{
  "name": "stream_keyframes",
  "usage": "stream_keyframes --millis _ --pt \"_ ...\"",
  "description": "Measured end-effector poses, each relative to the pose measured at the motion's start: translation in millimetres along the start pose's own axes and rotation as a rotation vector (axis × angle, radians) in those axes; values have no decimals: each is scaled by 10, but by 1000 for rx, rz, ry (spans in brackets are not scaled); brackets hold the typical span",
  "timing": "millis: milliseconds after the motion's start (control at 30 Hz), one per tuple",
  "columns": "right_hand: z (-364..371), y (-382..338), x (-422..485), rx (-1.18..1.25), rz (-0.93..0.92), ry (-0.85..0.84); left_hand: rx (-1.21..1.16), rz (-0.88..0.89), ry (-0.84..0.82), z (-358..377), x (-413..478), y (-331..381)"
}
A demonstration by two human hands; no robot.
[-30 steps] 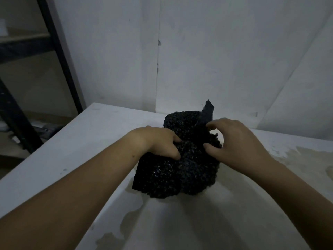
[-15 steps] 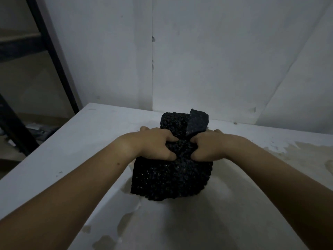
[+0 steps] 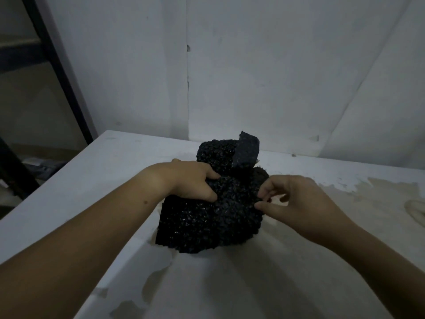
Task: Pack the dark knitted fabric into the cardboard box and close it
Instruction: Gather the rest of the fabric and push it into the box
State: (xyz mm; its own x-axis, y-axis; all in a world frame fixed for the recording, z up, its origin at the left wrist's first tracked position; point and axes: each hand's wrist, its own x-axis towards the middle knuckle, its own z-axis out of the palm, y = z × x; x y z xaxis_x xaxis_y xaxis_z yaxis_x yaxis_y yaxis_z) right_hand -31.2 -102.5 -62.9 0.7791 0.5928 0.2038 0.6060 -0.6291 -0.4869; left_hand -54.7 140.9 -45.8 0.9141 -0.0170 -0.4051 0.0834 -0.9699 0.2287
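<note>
Your left hand [image 3: 195, 180] clamps the dark knitted fabric [image 3: 211, 217] bunched on the bench [image 3: 92, 180] while your right hand [image 3: 296, 201] pinches its edge; soft and light, it should compress best gripped at the folds.

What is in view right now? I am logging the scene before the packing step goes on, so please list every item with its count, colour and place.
dark knitted fabric: one, black, bunched on the table at centre, a smoother flap sticking up at its far side.
table: one, white with worn beige patches, fills the lower frame.
wall panels: white, behind the table.
metal rack: one, dark, far left beside the table.
cardboard box: none can be made out.
left hand: one, gripping the fabric's top left.
right hand: one, pinching the fabric's right edge.
</note>
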Motion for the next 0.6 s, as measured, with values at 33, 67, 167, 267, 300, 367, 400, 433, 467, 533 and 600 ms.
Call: stream_keyframes --millis 33,67,167,267,300,367,400,433,467,533,600 --pt "-10 -17 -1 -41 -28 16 -7 -3 5 -8 -16 11" --pt "-26 -33 -2 -71 -55 17 -10 -3 10 -14 -22 18" --pt "-71 -102 27 -194 -222 1 -1 0 7 -28 -28 37" --pt "-29 -187 76 -462 -294 -154 10 -18 0 -37 -37 53" --pt "-5 -214 98 -529 -260 -238 18 -13 8 -41 -44 64" --pt "33 -273 165 -566 -147 -393 38 2 30 -50 -61 90" --pt "55 -297 208 -575 -103 -451 45 9 38 -53 -66 96" --pt "68 -320 251 -605 -87 -489 45 13 39 -58 -73 106" --pt "76 -332 288 -629 -88 -514 45 15 37 -63 -83 112" --pt "57 -349 308 -652 -120 -545 43 12 34 -71 -103 118" --pt "-17 -346 253 -604 -182 -526 38 3 31 -73 -132 123"
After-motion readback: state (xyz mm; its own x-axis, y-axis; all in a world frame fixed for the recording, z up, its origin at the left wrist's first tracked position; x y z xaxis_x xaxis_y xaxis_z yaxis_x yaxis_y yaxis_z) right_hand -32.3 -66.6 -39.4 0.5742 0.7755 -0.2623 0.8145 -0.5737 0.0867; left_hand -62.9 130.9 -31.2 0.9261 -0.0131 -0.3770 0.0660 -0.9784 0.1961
